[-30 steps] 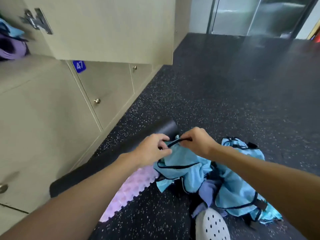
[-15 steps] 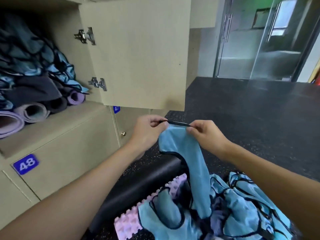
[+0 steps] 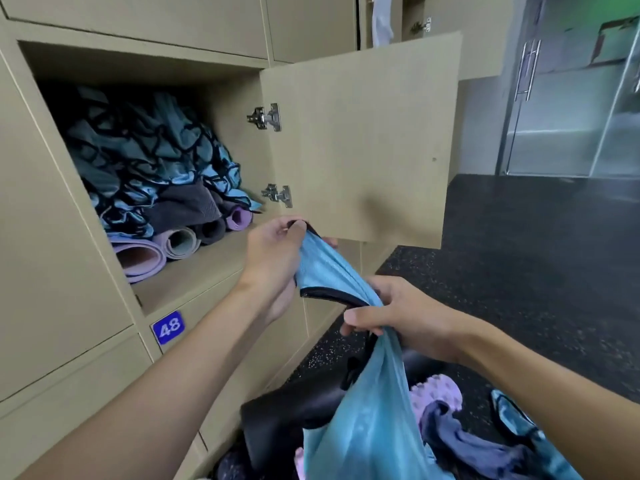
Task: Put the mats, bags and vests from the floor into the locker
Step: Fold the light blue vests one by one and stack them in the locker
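Note:
A light blue vest with black trim hangs stretched between my hands. My left hand grips its top edge just in front of the open locker. Lower down, my right hand grips the gathered cloth. Inside the locker lie a heap of blue vests, a dark grey cloth and rolled mats. On the floor below are a black rolled mat, a purple bumpy mat, a dark blue cloth and another blue vest.
The locker door stands open to the right of the opening. A blue tag 48 marks the locker below. Dark speckled floor stretches right toward glass doors. Another locker door is open higher up.
Both hands lifted the blue vest off the floor pile up to locker height. The right hand slid down the cloth, and the view rose to the open locker.

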`<move>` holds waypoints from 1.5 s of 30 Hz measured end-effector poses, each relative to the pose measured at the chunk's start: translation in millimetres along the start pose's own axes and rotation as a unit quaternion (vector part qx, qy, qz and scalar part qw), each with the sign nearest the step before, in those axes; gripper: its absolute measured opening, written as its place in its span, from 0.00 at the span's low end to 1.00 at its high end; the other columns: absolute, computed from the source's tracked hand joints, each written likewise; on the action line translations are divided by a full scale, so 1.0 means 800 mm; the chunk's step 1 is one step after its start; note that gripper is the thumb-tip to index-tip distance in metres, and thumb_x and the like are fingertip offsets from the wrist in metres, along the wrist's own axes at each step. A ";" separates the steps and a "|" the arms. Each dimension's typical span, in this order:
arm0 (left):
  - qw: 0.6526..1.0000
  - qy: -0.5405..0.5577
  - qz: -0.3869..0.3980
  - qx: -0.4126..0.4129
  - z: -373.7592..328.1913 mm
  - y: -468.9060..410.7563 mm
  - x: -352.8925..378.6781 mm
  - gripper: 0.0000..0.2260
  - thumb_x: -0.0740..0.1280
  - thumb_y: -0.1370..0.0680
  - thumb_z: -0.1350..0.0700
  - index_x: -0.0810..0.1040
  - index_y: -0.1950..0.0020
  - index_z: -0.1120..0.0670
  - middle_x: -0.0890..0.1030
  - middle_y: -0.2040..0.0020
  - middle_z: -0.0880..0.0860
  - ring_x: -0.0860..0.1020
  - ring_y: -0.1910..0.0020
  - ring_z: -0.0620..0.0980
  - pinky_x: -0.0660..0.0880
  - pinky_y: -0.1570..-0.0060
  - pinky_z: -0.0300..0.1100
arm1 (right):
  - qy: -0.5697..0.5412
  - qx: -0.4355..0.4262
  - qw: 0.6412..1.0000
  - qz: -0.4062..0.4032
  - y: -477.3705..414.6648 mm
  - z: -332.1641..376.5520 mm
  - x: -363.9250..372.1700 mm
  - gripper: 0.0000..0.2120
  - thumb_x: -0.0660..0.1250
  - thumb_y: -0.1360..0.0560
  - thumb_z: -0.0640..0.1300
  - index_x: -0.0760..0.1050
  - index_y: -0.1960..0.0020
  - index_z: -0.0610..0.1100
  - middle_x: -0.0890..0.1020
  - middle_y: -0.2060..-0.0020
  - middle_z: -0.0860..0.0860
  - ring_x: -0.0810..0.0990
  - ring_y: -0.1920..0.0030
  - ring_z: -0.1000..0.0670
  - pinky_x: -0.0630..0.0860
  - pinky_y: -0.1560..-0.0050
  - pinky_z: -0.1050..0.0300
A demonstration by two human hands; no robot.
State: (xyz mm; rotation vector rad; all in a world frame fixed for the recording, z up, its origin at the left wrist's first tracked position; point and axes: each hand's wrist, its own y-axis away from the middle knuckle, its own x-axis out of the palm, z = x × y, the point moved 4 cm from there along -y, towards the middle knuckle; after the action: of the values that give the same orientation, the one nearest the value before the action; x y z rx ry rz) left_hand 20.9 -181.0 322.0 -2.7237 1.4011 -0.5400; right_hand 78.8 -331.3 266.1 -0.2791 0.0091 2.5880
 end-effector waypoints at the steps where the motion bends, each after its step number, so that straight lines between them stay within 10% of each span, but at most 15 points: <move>1: 1.000 0.010 -0.019 -0.008 0.002 0.002 -0.008 0.05 0.58 0.16 0.63 0.73 0.47 0.61 0.79 0.60 0.60 0.81 0.69 0.55 0.80 0.67 0.45 | -0.004 0.003 1.000 -0.001 -0.002 0.000 0.002 0.15 0.71 0.26 0.38 0.71 0.46 0.31 0.76 0.62 0.36 0.79 0.66 0.54 0.69 0.67 0.68; 6: 0.976 -0.214 0.009 0.051 0.018 0.004 -0.034 0.06 0.61 0.18 0.55 0.76 0.53 0.49 0.70 0.66 0.47 0.68 0.71 0.44 0.66 0.70 0.34 | -0.023 0.036 0.997 0.060 -0.001 0.008 0.002 0.12 0.68 0.24 0.35 0.70 0.43 0.43 0.82 0.62 0.39 0.78 0.63 0.47 0.73 0.66 0.62; 9: 0.875 -0.441 0.162 0.120 0.025 0.013 -0.024 0.10 0.62 0.25 0.36 0.78 0.48 0.35 0.79 0.50 0.39 0.75 0.51 0.33 0.68 0.50 0.30 | -0.031 0.037 0.998 0.045 -0.009 0.007 -0.002 0.19 0.69 0.26 0.30 0.67 0.40 0.42 0.80 0.62 0.39 0.78 0.62 0.46 0.74 0.62 0.58; 13: 0.752 -0.614 0.200 0.135 0.032 0.013 -0.029 0.18 0.63 0.25 0.34 0.81 0.55 0.47 0.73 0.70 0.43 0.71 0.70 0.40 0.64 0.70 0.32 | -0.047 0.025 0.998 0.036 -0.020 0.009 -0.006 0.24 0.70 0.31 0.29 0.65 0.41 0.41 0.78 0.63 0.41 0.74 0.62 0.45 0.71 0.60 0.54; 17: 0.870 -0.440 0.191 0.113 0.021 0.006 -0.046 0.19 0.71 0.23 0.49 0.72 0.69 0.56 0.64 0.75 0.44 0.60 0.75 0.44 0.57 0.75 0.36 | -0.010 0.042 0.999 0.032 -0.018 0.008 -0.012 0.21 0.70 0.32 0.35 0.67 0.43 0.44 0.81 0.61 0.38 0.76 0.59 0.43 0.68 0.54 0.49; 24: 0.995 -0.081 0.041 -0.049 0.038 0.008 -0.029 0.11 0.64 0.18 0.53 0.75 0.50 0.62 0.77 0.58 0.61 0.77 0.59 0.58 0.76 0.58 0.52 | 0.034 -0.123 0.976 -0.176 -0.021 0.027 0.016 0.06 0.68 0.24 0.34 0.77 0.49 0.43 0.83 0.67 0.44 0.80 0.65 0.52 0.73 0.57 0.57; 31: 0.998 -0.001 -0.012 0.057 0.018 0.016 -0.019 0.02 0.58 0.17 0.65 0.70 0.47 0.62 0.82 0.62 0.57 0.84 0.63 0.56 0.81 0.62 0.51 | 0.066 -0.072 0.985 -0.144 -0.025 0.021 0.046 0.19 0.73 0.29 0.37 0.66 0.48 0.49 0.82 0.59 0.49 0.74 0.68 0.56 0.73 0.65 0.63; 39: 0.979 -0.109 -0.105 0.138 0.000 -0.017 -0.066 0.09 0.60 0.19 0.63 0.62 0.48 0.51 0.71 0.57 0.51 0.66 0.73 0.46 0.70 0.70 0.43 | 0.118 0.015 0.990 -0.069 -0.012 0.002 0.021 0.20 0.70 0.29 0.35 0.69 0.46 0.56 0.80 0.60 0.44 0.77 0.66 0.52 0.75 0.65 0.57; 45: 0.921 -0.330 0.168 0.120 0.017 0.009 -0.026 0.19 0.71 0.27 0.40 0.73 0.41 0.46 0.76 0.56 0.45 0.74 0.64 0.33 0.71 0.62 0.27 | 0.037 -0.051 0.989 -0.135 -0.010 0.020 -0.003 0.17 0.73 0.28 0.35 0.67 0.49 0.48 0.81 0.67 0.48 0.75 0.69 0.52 0.73 0.67 0.58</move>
State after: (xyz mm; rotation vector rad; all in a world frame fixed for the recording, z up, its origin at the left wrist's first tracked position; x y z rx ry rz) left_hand 8.2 -170.3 302.2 -2.0899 1.4230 0.2069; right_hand 81.4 -324.7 282.8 -0.3866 -0.1273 2.3102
